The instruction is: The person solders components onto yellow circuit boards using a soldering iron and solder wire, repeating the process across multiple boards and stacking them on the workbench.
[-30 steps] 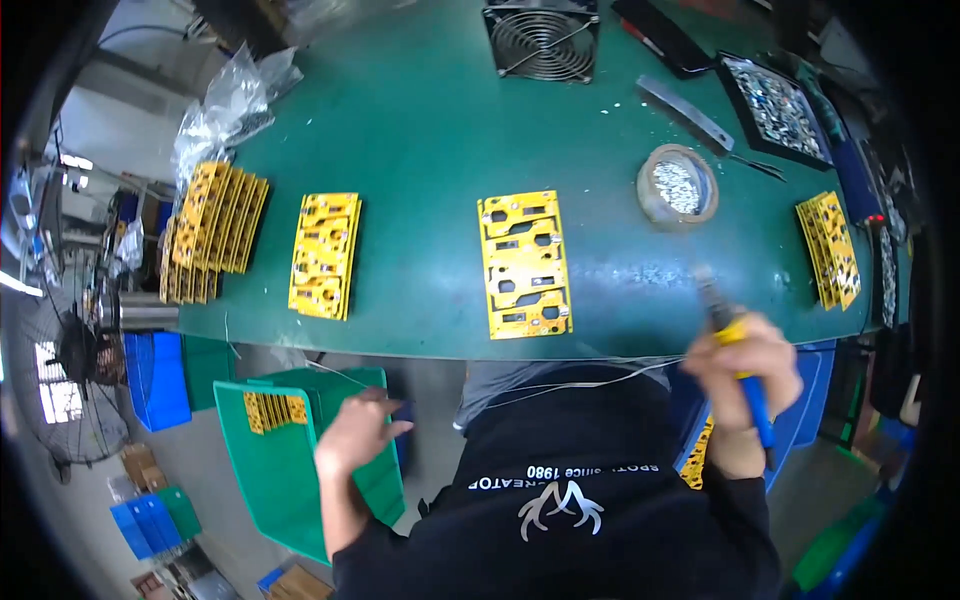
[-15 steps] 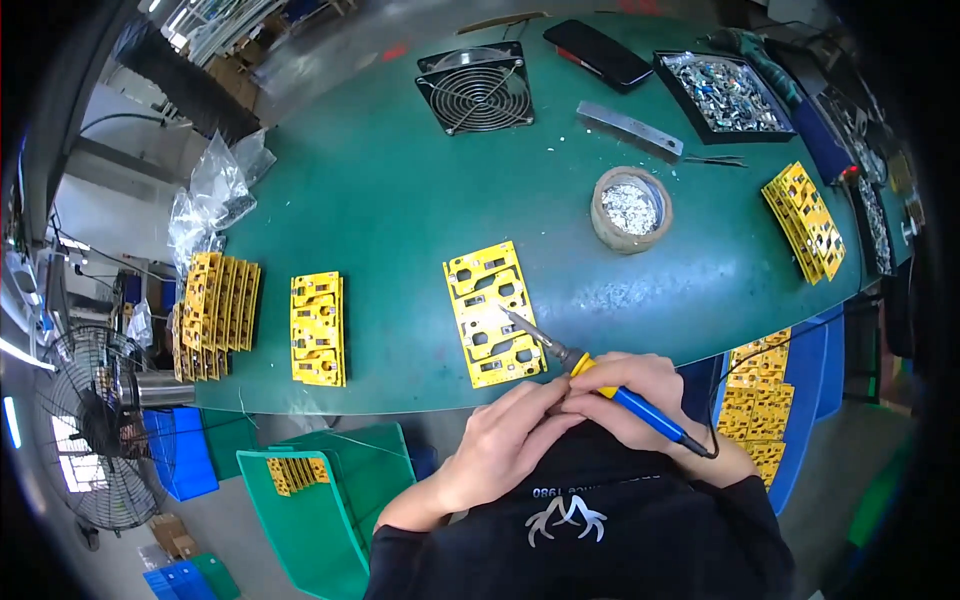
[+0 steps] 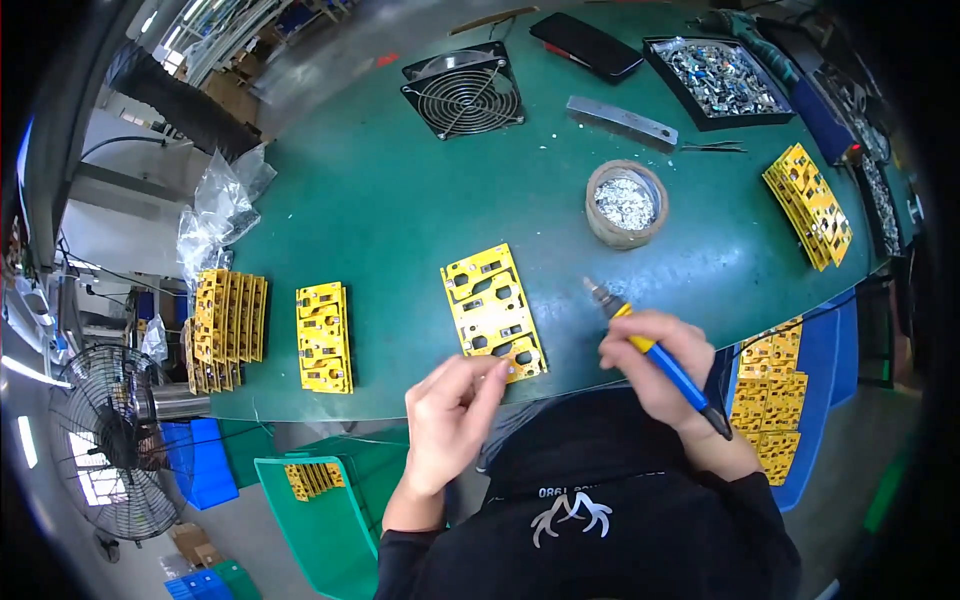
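My right hand (image 3: 660, 360) grips a soldering iron (image 3: 672, 375) with a blue and yellow handle. The iron's tip points up and left, over the mat between the yellow circuit board panel (image 3: 490, 296) and the round pot of silvery bits (image 3: 625, 205). The panel lies flat in front of me, with cut-outs and small dark parts. Over its lower left corner, the curled fingers and thumb of my left hand (image 3: 448, 415) are closed together. What they hold, if anything, is too small to make out, and whether they touch the panel I cannot tell.
Yellow panels stand in stacks at left (image 3: 232, 315) and right (image 3: 808, 208), with a smaller stack (image 3: 322, 338) nearer. Farther back are a square fan (image 3: 465, 98), a black phone-like slab (image 3: 587, 46), a metal bar (image 3: 622, 122), tweezers (image 3: 715, 147) and a parts tray (image 3: 690, 95). Bins flank me below.
My hands have moved apart. The iron has left the panel and shifted right with my right hand, while my left hand has gone left and up to the panel's lower corner.
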